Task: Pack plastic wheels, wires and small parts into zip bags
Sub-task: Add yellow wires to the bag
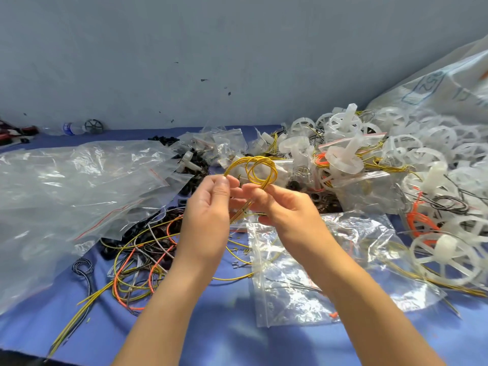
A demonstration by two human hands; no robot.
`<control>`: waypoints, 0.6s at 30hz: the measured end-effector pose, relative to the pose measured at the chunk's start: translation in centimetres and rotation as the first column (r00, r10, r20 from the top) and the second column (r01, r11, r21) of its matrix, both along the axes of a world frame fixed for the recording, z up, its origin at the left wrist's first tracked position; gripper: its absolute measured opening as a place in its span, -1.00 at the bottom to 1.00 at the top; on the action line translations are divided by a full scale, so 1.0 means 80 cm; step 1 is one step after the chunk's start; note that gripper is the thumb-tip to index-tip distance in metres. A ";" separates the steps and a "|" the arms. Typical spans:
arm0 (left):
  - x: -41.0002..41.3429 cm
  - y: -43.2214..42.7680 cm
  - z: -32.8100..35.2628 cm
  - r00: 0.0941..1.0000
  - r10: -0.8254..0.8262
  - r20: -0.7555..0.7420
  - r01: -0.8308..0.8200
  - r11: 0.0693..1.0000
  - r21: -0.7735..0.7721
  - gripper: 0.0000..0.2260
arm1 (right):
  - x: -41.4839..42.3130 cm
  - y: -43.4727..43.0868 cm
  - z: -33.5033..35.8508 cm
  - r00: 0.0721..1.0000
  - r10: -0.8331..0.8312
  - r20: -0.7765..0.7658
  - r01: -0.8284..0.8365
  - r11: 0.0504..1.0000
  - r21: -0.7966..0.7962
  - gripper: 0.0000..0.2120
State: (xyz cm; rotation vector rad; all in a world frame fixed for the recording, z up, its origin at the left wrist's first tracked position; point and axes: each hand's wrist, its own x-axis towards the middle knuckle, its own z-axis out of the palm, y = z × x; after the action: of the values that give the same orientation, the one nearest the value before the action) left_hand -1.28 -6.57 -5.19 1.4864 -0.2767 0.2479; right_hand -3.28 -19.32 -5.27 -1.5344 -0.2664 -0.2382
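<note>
Nearest, flat on the blue desk (pixel 224 326): a clear zip bag (pixel 317 273). Above it, off the desk, light springy yellow wire (pixel 261 167), looped. Left grip (pixel 208 207) pinching one end, right grip (pixel 285 207) pinching the crossing. Likely to spring open unless held at that crossing. Farther back, heaped plastic wheels (pixel 396 143).

Pale blue-grey wall (pixel 184 48) ran right across the back, flecked with dark marks, and a blue tablecloth (pixel 232 336) spread out below it, brightly lit
</note>
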 end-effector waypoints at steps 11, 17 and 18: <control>-0.002 0.007 -0.016 0.973 -0.202 -0.109 0.226 0.928 0.297 -0.75 | 0.006 -0.021 -0.006 0.998 -0.017 -0.066 0.022 0.998 0.060 -0.87; 0.016 0.050 -0.023 0.981 -0.008 -0.195 0.095 0.893 0.440 -0.75 | 0.012 -0.042 -0.024 0.948 -0.253 0.193 0.316 0.823 -0.473 -0.78; 0.018 0.058 -0.026 0.970 0.011 -0.242 0.098 0.895 0.436 -0.74 | 0.012 -0.041 -0.028 0.950 -0.200 0.241 0.305 0.763 -0.570 -0.71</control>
State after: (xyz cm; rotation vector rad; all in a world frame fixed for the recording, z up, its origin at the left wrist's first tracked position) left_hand 0.19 -1.93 -7.24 1.9441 -0.1777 -0.0404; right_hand -2.34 -22.63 -7.49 -2.1997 -0.2802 -0.5396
